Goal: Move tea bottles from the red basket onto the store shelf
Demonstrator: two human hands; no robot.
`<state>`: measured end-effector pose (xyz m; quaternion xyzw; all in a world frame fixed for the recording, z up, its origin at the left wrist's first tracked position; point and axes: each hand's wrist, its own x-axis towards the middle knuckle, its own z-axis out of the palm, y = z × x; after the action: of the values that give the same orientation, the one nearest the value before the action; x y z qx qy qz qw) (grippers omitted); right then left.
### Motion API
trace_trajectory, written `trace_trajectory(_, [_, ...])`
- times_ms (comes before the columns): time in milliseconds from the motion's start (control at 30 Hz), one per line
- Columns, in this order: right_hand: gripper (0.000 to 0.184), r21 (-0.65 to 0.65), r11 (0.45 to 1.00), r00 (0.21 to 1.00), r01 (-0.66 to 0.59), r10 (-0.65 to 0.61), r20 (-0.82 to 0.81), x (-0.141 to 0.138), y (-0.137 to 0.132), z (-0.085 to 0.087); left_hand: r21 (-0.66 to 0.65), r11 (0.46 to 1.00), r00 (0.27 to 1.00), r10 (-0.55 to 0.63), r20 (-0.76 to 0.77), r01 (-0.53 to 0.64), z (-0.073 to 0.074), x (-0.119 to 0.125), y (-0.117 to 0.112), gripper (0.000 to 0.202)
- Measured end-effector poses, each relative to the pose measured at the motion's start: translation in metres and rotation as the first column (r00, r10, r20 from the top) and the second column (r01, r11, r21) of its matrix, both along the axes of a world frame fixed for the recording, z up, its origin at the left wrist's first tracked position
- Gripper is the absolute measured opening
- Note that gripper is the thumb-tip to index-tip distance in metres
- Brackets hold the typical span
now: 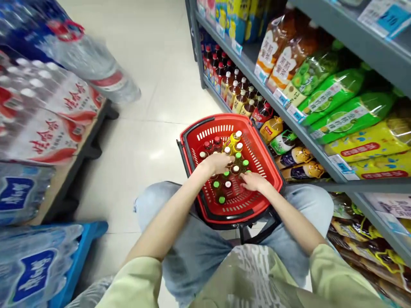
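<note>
A red plastic shopping basket (205,205) sits between my bent knees, holding several small drink bottles that stand with their caps up. The caps are green, white and red. My left hand (218,162) reaches in from the left, its fingers curled down round the top of a bottle that it mostly hides. Just beyond it are white-capped yellow bottles (233,139) and red-capped dark bottles (217,142). My right hand (254,181) is inside the basket's right half, thumb and fingers apart, beside a white-capped dark bottle (236,169) and green-capped ones.
On the right rises a grey shelf (244,57) stocked with bottles and green multipacks (337,98). Shrink-wrapped water packs (48,137) stand on pallets at the left, with a blue pallet (77,256) nearest. Pale tiled floor (144,85) runs between them.
</note>
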<state>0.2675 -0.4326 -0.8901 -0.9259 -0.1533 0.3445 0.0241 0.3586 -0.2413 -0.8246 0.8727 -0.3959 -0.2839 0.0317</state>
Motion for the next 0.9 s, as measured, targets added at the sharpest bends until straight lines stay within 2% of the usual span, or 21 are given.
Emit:
trace_trajectory(67, [0.044,-0.026,0.998,0.998,-0.050,0.049,-0.047,0.001,0.018,-0.016,0.110,0.986,0.992,0.128,0.012,-0.129,0.010,0.005,0.011,0.049])
trace_trajectory(133, [0.046,-0.032,0.995,0.993,-0.099,0.097,-0.072,-0.001,0.035,-0.031,0.154,0.957,0.969,0.243,0.035,-0.245,0.020,0.011,0.026,0.053])
trace_trajectory(233, [0.045,-0.041,0.990,0.989,-0.134,0.131,-0.072,-0.006,0.051,-0.050,0.128,0.917,0.926,0.370,0.079,-0.377,0.035,0.018,0.047,0.051])
trace_trajectory(300, [0.045,-0.052,0.990,0.990,-0.131,0.128,-0.065,-0.009,0.053,-0.058,0.101,0.900,0.904,0.415,0.104,-0.424,0.041,0.020,0.056,0.049])
trace_trajectory(400, [0.053,-0.043,0.991,0.991,-0.123,0.120,-0.066,-0.011,0.047,-0.067,0.117,0.894,0.901,0.424,0.096,-0.433,0.045,0.020,0.059,0.051])
trace_trajectory(533, [0.070,-0.010,0.990,0.989,-0.139,0.139,-0.041,-0.013,0.041,-0.074,0.140,0.918,0.927,0.374,0.000,-0.370,0.041,0.018,0.050,0.058])
trace_trajectory(667, [0.056,0.007,0.988,0.988,-0.154,0.154,0.007,-0.013,0.042,-0.078,0.105,0.941,0.945,0.326,-0.025,-0.322,0.038,0.014,0.043,0.059])
trace_trajectory(900, [0.044,0.033,0.990,0.990,-0.139,0.137,0.035,-0.010,0.043,-0.078,0.172,0.932,0.945,0.327,-0.024,-0.319,0.035,0.009,0.037,0.061])
